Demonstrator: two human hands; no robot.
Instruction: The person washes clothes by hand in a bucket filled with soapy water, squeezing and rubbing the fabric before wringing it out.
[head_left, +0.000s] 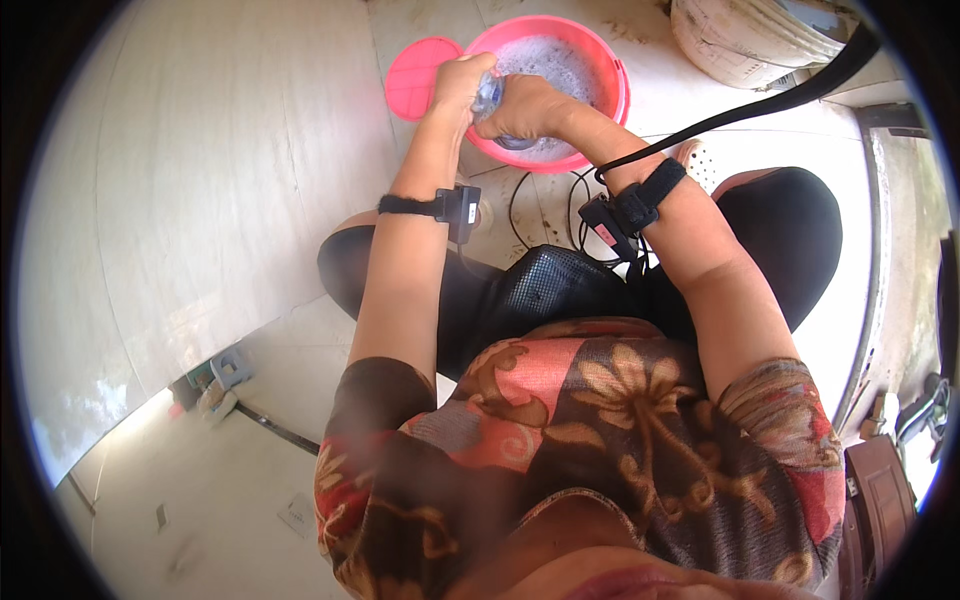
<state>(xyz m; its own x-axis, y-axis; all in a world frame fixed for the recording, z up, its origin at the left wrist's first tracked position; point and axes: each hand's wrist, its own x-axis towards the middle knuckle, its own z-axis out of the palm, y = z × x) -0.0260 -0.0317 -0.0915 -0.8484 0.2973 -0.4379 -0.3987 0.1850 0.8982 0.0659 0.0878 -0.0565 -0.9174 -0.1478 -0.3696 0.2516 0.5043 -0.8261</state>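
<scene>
Both my hands are over the left side of a pink plastic bucket with foamy water in it. Between them is a wet, bluish-grey bundle that looks like cloth; my fingers hide much of it. My left hand grips it from the left, thumb uppermost. From the other side my right hand closes around it, knuckles over the suds. A greyish part shows below my right hand, at the bucket's near rim.
A round pink plastic lid-like piece lies left of the bucket. At the upper right stands a stained white tub. Black cables hang between my knees, and a thick black cord crosses near my right forearm. A pale panel rises at left.
</scene>
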